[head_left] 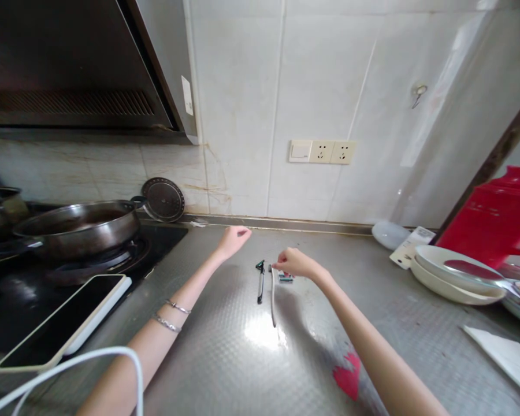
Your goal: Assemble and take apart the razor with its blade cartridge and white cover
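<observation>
My right hand (295, 262) bent over the top end of the slender white toothbrush-like stick (273, 297) — whether gripping or merely touching, I couldn't tell. The stick was just right of the black-and-green razor (260, 287) on the textured grey metal counter (219, 361). A light fingertip pinch seemed best, clear of the blade. My left hand (234, 239) hovered, fingers folded, nothing visible inside.

A steel pan (84, 234) is sitting on a black cooktop (8, 323) below a range hood (60, 52), a dark disc (163, 200) is leaning against the tiled wall (238, 86), and white dishes (446, 283) are resting beside a red container (487, 219).
</observation>
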`<state>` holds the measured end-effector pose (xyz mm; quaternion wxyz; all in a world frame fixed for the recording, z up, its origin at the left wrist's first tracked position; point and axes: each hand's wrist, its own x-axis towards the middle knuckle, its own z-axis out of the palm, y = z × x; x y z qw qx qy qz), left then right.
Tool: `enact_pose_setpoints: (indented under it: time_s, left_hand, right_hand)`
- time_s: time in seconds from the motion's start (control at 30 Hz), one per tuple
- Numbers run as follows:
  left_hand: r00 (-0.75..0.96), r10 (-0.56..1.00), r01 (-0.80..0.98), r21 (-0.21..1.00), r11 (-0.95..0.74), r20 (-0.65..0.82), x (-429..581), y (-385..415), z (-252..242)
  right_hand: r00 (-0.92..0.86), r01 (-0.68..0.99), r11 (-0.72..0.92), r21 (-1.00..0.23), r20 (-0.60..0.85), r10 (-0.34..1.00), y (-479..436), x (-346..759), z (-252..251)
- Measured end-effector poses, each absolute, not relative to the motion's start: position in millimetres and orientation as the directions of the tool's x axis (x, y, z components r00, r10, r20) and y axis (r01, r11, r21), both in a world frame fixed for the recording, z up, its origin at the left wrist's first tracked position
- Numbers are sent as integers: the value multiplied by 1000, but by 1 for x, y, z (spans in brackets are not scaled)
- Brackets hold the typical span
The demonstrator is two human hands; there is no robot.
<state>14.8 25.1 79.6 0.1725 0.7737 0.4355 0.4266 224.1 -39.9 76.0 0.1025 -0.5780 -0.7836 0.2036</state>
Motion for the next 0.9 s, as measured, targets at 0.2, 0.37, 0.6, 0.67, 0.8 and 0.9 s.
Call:
enact_pose_setpoints:
  time_s: [0.2, 0.37, 0.6, 0.67, 0.8, 0.9]
  left_hand:
    - [296, 905, 391, 826, -407, 306, 17, 10, 94]
    - [332, 918, 407, 846, -345, 215, 11, -4, 94]
    - [313, 938, 431, 858, -280, 150, -3, -17, 85]
    - [303, 944, 440, 860, -259, 129, -4, -20, 82]
    - [287, 955, 491, 844, -216, 77, -3, -29, 75]
    - [302, 952, 568, 795, -211, 37, 0, -39, 69]
  right_hand:
    - [-309, 920, 233, -315, -216, 926, -55, 185, 63]
    - [-198, 968, 158, -192, -211, 957, -60, 165, 61]
    - [-169, 977, 125, -172, -271, 948, -50, 153, 51]
    - [-171, 975, 124, -182, -274, 946, -47, 151, 48]
    - [-171, 970, 123, -210, -228, 959, -47, 158, 50]
    - [-155, 968, 117, -221, -165, 974, -51, 185, 58]
